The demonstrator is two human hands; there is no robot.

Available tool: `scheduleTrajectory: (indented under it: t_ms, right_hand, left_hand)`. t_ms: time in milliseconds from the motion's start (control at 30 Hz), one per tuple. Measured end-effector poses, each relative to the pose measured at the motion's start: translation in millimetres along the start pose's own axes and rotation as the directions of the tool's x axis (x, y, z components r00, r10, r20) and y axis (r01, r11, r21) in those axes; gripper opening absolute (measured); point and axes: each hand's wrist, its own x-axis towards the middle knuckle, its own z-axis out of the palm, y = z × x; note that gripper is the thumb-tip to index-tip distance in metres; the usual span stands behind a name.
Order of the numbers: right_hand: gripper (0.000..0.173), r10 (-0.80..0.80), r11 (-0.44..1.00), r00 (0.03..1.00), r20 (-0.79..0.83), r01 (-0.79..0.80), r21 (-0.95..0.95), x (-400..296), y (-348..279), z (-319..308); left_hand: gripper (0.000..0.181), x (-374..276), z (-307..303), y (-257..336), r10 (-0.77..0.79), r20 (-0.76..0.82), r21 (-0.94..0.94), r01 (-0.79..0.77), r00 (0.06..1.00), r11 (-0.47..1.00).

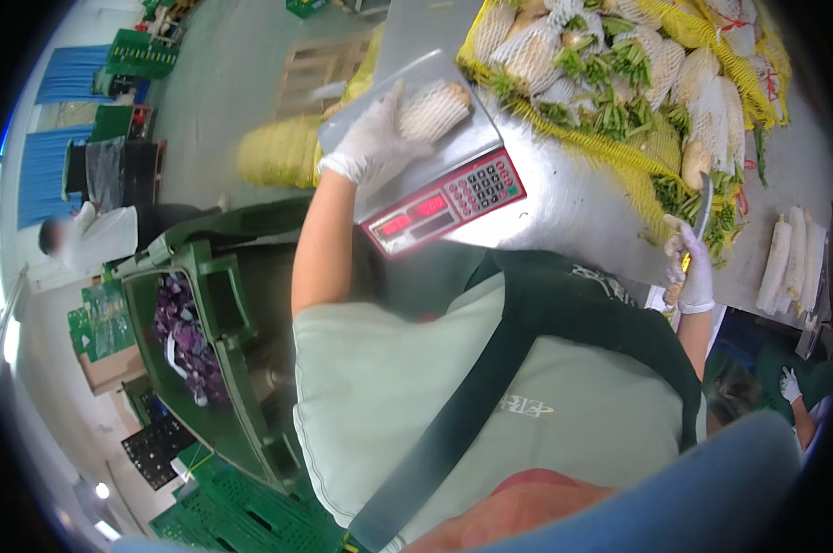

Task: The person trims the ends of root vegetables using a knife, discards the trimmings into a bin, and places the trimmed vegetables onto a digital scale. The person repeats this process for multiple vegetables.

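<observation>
My gloved left hand [382, 142] is around one end of a white root vegetable in a foam net [433, 114], which lies on the metal pan of a digital scale [478, 142] with a red keypad panel. My gloved right hand [696, 269] grips a knife [704, 204], its curved blade pointing up and its yellow part showing between the fingers. That hand is beside a yellow mesh sack [617, 155], opened out on the metal table [561, 214]. Netted white roots [527, 59] and cut green stalks [613, 110] lie on the sack.
Several netted long roots [793, 259] lie at the table's right. Left of me are a green bin [240, 408] with purple leaves, green crates [243, 511] and a full yellow sack [278, 152]. A person [105, 235] is at far left; another person's gloved hand [790, 386] shows at lower right.
</observation>
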Motion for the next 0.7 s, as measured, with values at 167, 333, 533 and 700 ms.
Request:
scheduleTrajectory:
  t_ms: [167, 333, 533, 700]
  right_hand:
    - [0.047, 0.003, 1.0, 0.998, -0.064, -0.003, -0.006, -6.4, 9.2, -22.2]
    - [0.048, -0.022, 0.999, 0.997, -0.079, 0.019, -0.037, -2.5, 13.4, -28.6]
    - [0.044, -0.045, 0.997, 0.997, -0.068, 0.049, 0.065, -12.9, 29.2, -50.7]
    - [0.021, -0.003, 0.964, 0.994, -0.113, 0.033, 0.262, -14.1, 57.3, -71.0]
  left_hand:
    - [0.122, 1.9, -16.5, 17.3, -0.006, 0.057, 0.025, 0.005, 0.998, 1.0]
    - [0.122, -1.1, -11.3, 20.4, -0.021, 0.052, 0.118, 0.015, 0.998, 0.993]
    - [0.108, 14.7, 2.9, 31.5, 0.104, 0.015, 0.2, -0.105, 0.994, 0.974]
    - [0.096, 9.3, 46.3, 32.4, 0.295, 0.004, 0.053, -0.295, 0.955, 0.954]
